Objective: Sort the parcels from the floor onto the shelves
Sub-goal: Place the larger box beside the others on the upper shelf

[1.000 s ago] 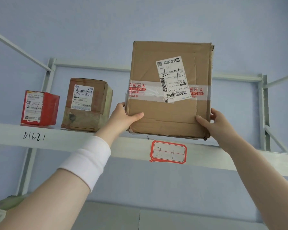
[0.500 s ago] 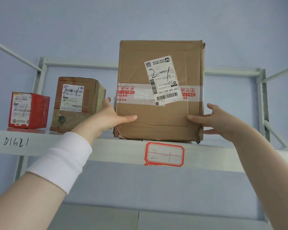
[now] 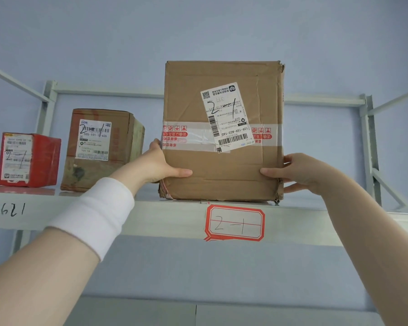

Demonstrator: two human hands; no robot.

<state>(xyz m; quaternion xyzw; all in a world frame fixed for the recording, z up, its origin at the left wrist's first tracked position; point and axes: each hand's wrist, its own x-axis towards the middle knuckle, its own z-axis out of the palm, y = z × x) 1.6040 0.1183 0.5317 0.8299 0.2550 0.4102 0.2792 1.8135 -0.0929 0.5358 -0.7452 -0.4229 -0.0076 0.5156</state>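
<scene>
A tall brown cardboard parcel with a white label marked "2-1" stands upright on the pale metal shelf. My left hand holds its left edge, thumb across the front face and fingers behind the side. On the parcel's right edge sits my right hand, thumb on the front and fingers round the side. The parcel's bottom rests on the shelf just above a red-bordered tag reading "2-1".
A smaller brown parcel and a red box, both marked "2-1", stand on the same shelf to the left. Shelf uprights rise at right and left. A lower shelf shows at the bottom. The blue wall is behind.
The parcel came down from just above the shelf and now rests on it. Both hands stayed on its sides, and my right fingers have spread.
</scene>
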